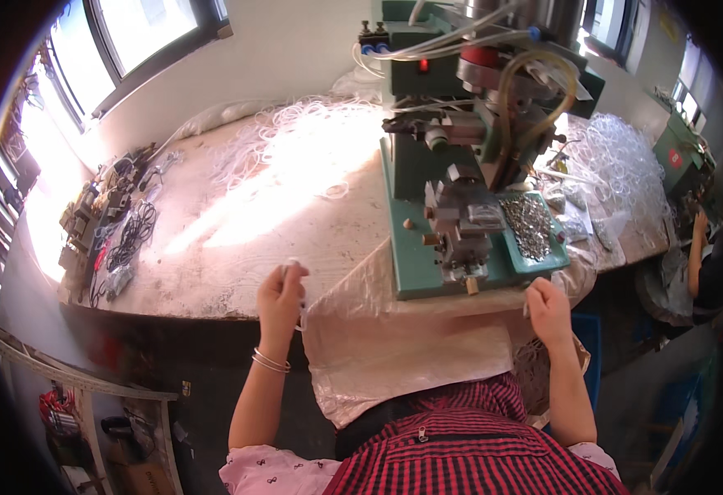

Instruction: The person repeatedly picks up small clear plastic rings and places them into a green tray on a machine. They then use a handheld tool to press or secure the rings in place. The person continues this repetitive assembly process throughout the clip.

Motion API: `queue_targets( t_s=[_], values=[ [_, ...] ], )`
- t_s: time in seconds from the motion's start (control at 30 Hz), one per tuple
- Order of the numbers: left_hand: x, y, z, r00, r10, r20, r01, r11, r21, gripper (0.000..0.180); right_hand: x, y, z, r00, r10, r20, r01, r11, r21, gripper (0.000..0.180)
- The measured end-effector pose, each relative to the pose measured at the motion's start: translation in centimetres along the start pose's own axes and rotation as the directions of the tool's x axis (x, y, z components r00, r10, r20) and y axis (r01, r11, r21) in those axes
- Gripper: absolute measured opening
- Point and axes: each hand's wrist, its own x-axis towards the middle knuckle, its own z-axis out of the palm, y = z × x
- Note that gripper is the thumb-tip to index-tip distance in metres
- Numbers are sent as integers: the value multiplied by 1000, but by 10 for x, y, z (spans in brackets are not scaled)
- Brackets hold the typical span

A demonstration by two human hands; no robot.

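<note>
My left hand [280, 299] is closed in front of the table edge, left of the machine. A thin white plastic loop [301, 320] shows at its palm side, with a white bit at the fingertips. To the right, my right hand [550, 307] is curled closed just below the tray corner; whatever it may hold is too small to make out. Between the hands stands a green bench press machine [411, 283] with a metal fixture [463, 227] low at its front. A green tray [553, 266] of small metal parts sits at the machine's right side.
Piles of clear-white loops [295, 136] lie at the back left, with another heap [621, 157] on the right. Metal tooling and black cable [134, 235] line the table's left end. A pale cloth [402, 346] drapes toward my lap. A person [716, 264] works at far right.
</note>
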Motion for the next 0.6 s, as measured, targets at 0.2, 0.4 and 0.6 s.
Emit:
queue_targets(
  t_s=[0.2,0.4,0.6],
  values=[
    [121,-51,-131,944,-154,-291,59,948,-312,40,80,-23,-1,986,-89,-139,2,848,-530,39],
    [338,-143,-210,929,332,-165,-236,873,427,36,30,-183,69,419,231,878,-180,969,-169,21],
    [511,-201,-255,902,392,-178,-70,542,838,37,171,-258,321,912,-123,392,-89,873,480,16]
  ],
)
